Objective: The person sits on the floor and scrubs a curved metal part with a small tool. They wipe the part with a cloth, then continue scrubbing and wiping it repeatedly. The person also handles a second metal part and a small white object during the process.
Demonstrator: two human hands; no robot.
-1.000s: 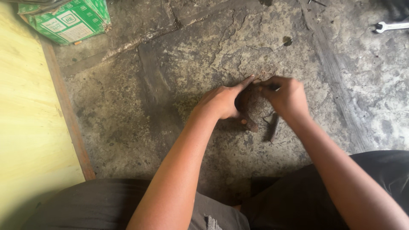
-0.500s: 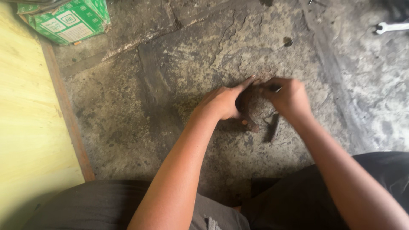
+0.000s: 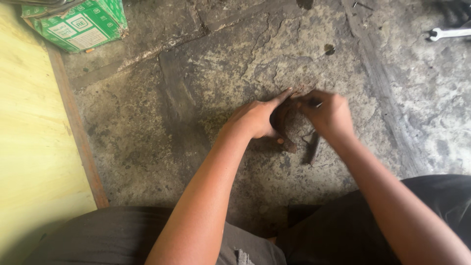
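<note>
A rusty curved metal part [image 3: 283, 128] lies on the stained concrete floor [image 3: 196, 98]. My left hand [image 3: 255, 118] presses on it, the thumb under its lower end and the forefinger stretched over its top edge. My right hand [image 3: 327, 114] is closed around a small dark tool [image 3: 316, 103] at the part's upper right end. Whether the tool touches the part is hidden by my fingers. A dark metal strip [image 3: 311, 147] lies on the floor just below my right hand.
A green and white carton [image 3: 76, 22] stands at the top left. A yellow board [image 3: 34, 137] with a rusty edge strip [image 3: 78, 132] runs along the left. A silver spanner [image 3: 449, 33] lies at the top right. My dark-clad knees fill the bottom.
My right hand has shifted slightly left and down at the part's end. My left hand keeps its place on the part.
</note>
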